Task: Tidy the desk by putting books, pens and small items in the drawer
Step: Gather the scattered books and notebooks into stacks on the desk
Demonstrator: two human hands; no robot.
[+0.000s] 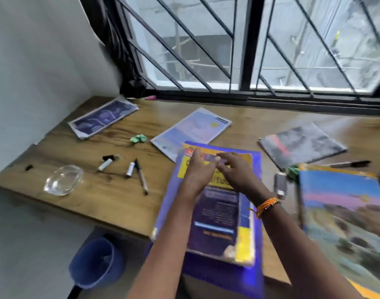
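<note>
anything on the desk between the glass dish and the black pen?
Yes, in the head view: between the glass dish and the black pen lie two small white-and-silver cylinders, one nearer the dish, one beside the pen.

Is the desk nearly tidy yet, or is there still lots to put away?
Nothing looks put away yet, and no drawer is in view. Both hands, left hand and right hand, reach over the purple and yellow book. Left on the wooden desk: the pale blue book, grey book, black pen, crumpled green paper and clear glass dish.
</note>
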